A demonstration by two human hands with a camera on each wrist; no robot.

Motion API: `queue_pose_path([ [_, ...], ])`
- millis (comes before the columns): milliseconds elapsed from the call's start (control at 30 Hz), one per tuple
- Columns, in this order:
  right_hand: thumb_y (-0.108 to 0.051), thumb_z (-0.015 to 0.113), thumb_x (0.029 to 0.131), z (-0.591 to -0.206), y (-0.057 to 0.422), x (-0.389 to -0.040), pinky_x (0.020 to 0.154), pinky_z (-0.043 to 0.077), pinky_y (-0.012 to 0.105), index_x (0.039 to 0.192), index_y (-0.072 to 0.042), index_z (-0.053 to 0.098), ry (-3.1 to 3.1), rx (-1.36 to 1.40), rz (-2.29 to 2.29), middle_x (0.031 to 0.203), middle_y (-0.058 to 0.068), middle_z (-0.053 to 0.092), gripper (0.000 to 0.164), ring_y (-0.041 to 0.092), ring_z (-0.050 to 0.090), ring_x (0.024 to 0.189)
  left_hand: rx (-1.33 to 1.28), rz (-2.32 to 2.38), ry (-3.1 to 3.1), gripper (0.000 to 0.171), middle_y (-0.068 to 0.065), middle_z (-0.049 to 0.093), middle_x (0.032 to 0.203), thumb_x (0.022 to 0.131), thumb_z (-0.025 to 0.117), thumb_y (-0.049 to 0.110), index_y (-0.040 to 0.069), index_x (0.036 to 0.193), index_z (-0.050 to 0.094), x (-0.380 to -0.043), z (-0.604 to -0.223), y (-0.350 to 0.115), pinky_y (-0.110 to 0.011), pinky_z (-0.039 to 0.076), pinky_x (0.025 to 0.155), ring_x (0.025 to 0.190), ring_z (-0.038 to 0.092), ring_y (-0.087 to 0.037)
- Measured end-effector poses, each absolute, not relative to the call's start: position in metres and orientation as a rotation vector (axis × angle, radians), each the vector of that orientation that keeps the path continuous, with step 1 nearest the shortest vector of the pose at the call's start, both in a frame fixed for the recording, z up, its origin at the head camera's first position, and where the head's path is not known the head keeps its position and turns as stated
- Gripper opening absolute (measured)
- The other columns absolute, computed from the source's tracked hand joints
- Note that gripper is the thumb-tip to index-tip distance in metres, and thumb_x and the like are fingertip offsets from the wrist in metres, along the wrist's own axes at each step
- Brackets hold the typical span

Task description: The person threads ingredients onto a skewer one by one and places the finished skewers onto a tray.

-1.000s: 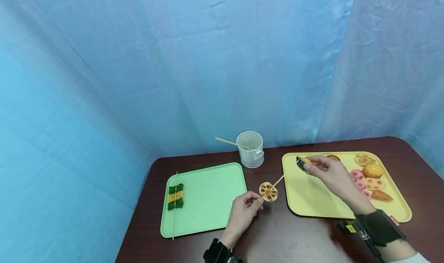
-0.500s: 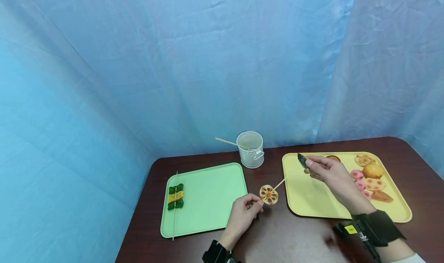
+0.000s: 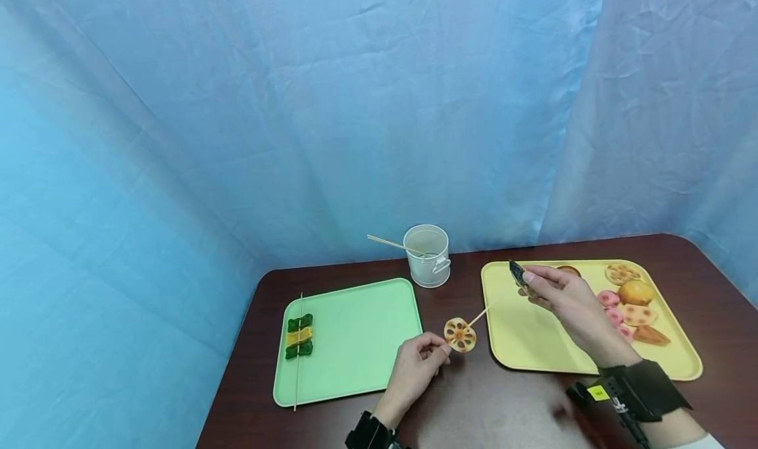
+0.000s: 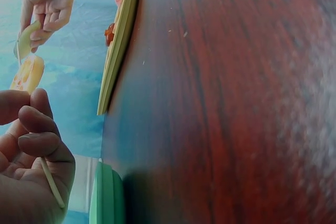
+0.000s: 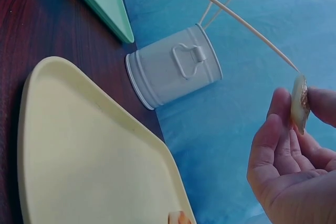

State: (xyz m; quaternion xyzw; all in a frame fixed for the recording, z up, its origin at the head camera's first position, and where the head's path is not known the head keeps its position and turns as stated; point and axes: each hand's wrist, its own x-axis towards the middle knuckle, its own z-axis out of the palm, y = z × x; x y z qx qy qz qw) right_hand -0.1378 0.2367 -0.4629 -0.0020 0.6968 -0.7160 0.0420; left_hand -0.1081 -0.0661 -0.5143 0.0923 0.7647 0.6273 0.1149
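Note:
My left hand (image 3: 414, 365) pinches a wooden skewer (image 5: 241, 22) that carries one lotus root slice (image 3: 460, 335). Its bare end points up and right, towards my right hand (image 3: 565, 301). Between thumb and fingers, that right hand pinches a thin pale-yellow slice (image 5: 300, 103) with dark skin, held above the yellow tray's left part. In the right wrist view the skewer's tip meets the slice's upper edge; whether it pierces it I cannot tell. The skewer's lower end shows under the left fingers (image 4: 39, 142) in the left wrist view.
A yellow tray (image 3: 527, 353) holds several toy foods at its right side. On the green tray (image 3: 361, 330) lies a skewer with green and yellow pieces (image 3: 299, 336). A white bucket (image 3: 429, 264) with thin sticks stands behind, near a blue curtain (image 3: 379, 106).
The right hand has turned the slice, so its dark edge now points up. The left hand has shifted slightly down, and the skewer's tip now reaches over the yellow tray towards the slice.

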Motion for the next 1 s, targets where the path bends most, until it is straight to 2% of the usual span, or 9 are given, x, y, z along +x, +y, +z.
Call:
queue_pose_path([
  [167,-0.033,0.062,0.105,-0.466,0.235,-0.139,0.086,0.055,0.022,0.144,0.006,0.048,2.145,-0.002,-2.196,0.113,-0.003,0.069,0.057,0.010,0.068,0.099,0.276,1.846,2.234,0.020,-0.004,0.069,0.074,0.097,0.068,0.013,-0.006,0.095,0.072,-0.107,-0.515,-0.066,-0.018,0.040,0.050,0.054,0.051,-0.008],
  [400,-0.035,0.061,0.105,-0.462,0.231,-0.136,0.088,0.055,0.022,0.146,0.009,0.044,2.300,-0.004,-2.103,0.112,-0.006,0.071,0.062,0.008,0.069,0.101,0.288,1.804,2.335,0.017,0.001,0.068,0.071,0.097,0.069,0.014,-0.002,0.091,0.073,-0.108,-0.517,-0.066,-0.018,0.040,0.050,0.054,0.053,-0.005],
  [733,-0.037,0.066,0.103,-0.459,0.225,-0.131,0.086,0.052,0.019,0.146,0.001,0.050,2.494,0.031,-1.963,0.114,0.006,0.064,0.060,0.006,0.067,0.101,0.259,1.793,2.341,0.016,0.004,0.067,0.070,0.097,0.069,0.014,0.000,0.090,0.073,-0.108,-0.517,-0.064,-0.018,0.041,0.050,0.055,0.054,-0.008],
  [833,-0.034,0.067,0.102,-0.459,0.224,-0.131,0.085,0.051,0.018,0.146,0.002,0.050,2.483,0.046,-1.979,0.113,0.004,0.064,0.059,0.005,0.066,0.100,0.253,1.800,2.333,0.016,0.004,0.068,0.071,0.097,0.069,0.014,0.001,0.091,0.074,-0.107,-0.516,-0.063,-0.018,0.040,0.050,0.056,0.056,-0.011],
  [1000,-0.032,0.069,0.101,-0.459,0.221,-0.131,0.085,0.052,0.020,0.145,0.002,0.052,2.452,0.041,-1.995,0.109,0.002,0.065,0.057,0.005,0.066,0.098,0.254,1.822,2.313,0.017,-0.001,0.069,0.072,0.097,0.069,0.015,-0.001,0.092,0.073,-0.107,-0.517,-0.062,-0.018,0.040,0.050,0.054,0.054,-0.008],
])
